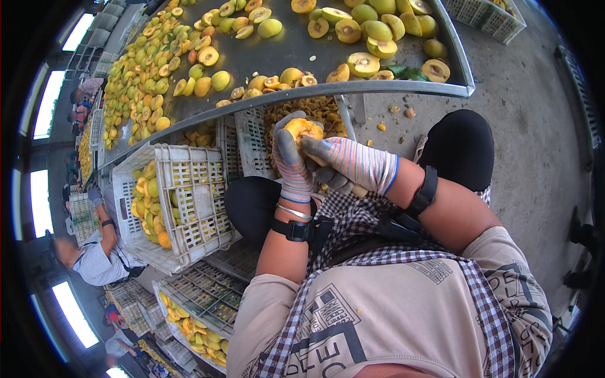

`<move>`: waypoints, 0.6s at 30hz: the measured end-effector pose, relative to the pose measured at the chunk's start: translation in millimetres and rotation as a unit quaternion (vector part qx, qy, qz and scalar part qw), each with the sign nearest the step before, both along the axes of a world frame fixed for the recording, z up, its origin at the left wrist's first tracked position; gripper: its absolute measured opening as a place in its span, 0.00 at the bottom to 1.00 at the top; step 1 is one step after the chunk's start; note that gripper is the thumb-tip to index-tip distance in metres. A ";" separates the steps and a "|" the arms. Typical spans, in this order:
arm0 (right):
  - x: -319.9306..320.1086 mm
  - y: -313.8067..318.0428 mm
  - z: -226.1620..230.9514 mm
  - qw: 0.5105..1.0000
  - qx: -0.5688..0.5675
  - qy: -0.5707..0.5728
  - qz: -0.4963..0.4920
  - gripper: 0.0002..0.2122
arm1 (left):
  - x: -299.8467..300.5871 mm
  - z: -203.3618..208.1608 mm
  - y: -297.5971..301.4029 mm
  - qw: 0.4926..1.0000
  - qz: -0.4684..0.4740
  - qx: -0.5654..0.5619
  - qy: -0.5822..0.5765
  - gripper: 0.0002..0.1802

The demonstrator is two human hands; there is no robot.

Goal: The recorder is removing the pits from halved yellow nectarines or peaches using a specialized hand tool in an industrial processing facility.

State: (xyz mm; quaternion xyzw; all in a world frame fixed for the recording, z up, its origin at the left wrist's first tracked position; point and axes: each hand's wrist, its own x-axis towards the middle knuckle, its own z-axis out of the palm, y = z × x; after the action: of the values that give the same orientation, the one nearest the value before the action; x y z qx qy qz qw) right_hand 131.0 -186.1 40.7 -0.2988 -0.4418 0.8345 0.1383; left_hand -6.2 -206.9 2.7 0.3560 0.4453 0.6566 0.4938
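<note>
The left hand (291, 165), in a striped glove, grips a halved yellow fruit (302, 128) from below, fingers curled round its left side. The right hand (345, 161), gloved alike, presses onto the fruit from the right, its fingertips on the cut face; whether it holds a tool I cannot tell. The 2 hands meet on the fruit, held above the person's lap, just below the rim of a metal table (283, 53). The table carries many whole and halved fruits (368, 38). Right behind the hands stands a white crate (252, 142) holding orange-brown pits (315, 108). To the left another crate (189, 189) tilts, full of yellow halves. More crates (201, 296) sit lower left. Another person (94, 255) works at far left. Scraps (400, 112) dot the concrete floor (523, 126).
</note>
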 end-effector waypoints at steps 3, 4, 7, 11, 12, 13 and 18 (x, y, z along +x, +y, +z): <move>-9.9 1.6 -7.9 0.870 0.441 -0.220 0.005 0.17 | -7.6 -5.2 1.9 0.998 -0.013 -0.061 0.006 0.36; -9.1 1.1 4.7 0.864 0.430 -0.261 0.028 0.16 | -9.1 -4.1 0.8 0.997 -0.017 -0.080 0.018 0.35; -4.4 2.3 28.4 0.824 0.455 -0.329 0.069 0.14 | -6.9 6.7 0.0 0.993 -0.028 -0.114 0.032 0.35; -4.1 4.1 34.6 0.712 0.553 -0.412 0.129 0.13 | -23.3 -15.2 4.4 0.970 0.090 -0.142 0.175 0.32; -4.0 6.2 33.6 0.706 0.558 -0.422 0.112 0.13 | -27.6 -9.4 4.6 0.973 0.108 -0.135 0.150 0.29; -4.8 7.9 32.4 0.699 0.563 -0.431 0.096 0.13 | -33.8 -4.8 4.7 0.976 0.127 -0.129 0.125 0.27; -17.5 26.7 13.1 0.683 0.520 -0.481 0.178 0.17 | -59.1 33.6 -6.9 0.977 0.077 -0.199 -0.008 0.28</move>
State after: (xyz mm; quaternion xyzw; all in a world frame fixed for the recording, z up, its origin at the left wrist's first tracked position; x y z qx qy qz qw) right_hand 113.5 -159.4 53.7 -0.4549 -0.8555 0.2211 -0.1109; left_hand -65.3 -213.8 36.3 0.2101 0.5889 0.5939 0.5063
